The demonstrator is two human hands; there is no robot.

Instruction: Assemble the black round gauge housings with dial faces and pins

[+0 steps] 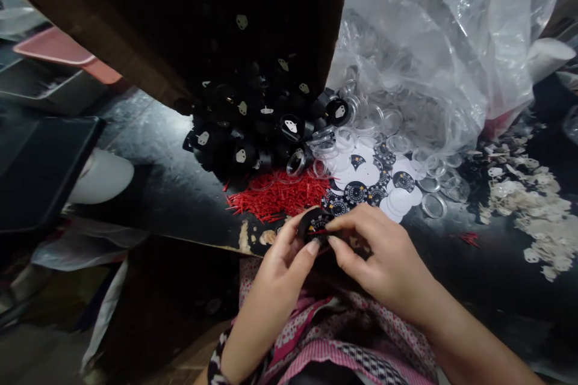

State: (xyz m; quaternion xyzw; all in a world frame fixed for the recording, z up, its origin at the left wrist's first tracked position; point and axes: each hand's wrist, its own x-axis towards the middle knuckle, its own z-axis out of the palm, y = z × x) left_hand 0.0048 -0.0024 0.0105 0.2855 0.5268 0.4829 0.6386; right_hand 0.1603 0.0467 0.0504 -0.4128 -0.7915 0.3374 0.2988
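Note:
My left hand (pixel 288 255) is closed around a round black gauge (pixel 311 222) with a printed black dial face turned up, close to the table's front edge. Fingers of my right hand (pixel 383 249) pinch a thin red pointer needle (pixel 320 232) lying across that dial. Whether the needle is seated cannot be made out. Just beyond my hands are a heap of red needles (pixel 289 195) and a spread of round dial faces (pixel 356 191), some showing black print and others plain white.
A large dark box (pixel 180 87) tips black gauge housings (pixel 266 132) onto the table. Clear plastic rings (pixel 433 206) lie beside a clear plastic bag (pixel 406 42). Small off-white flat parts (pixel 528 204) are piled at right. At left stand a dark tray (pixel 45 168) and a white container (pixel 106 177).

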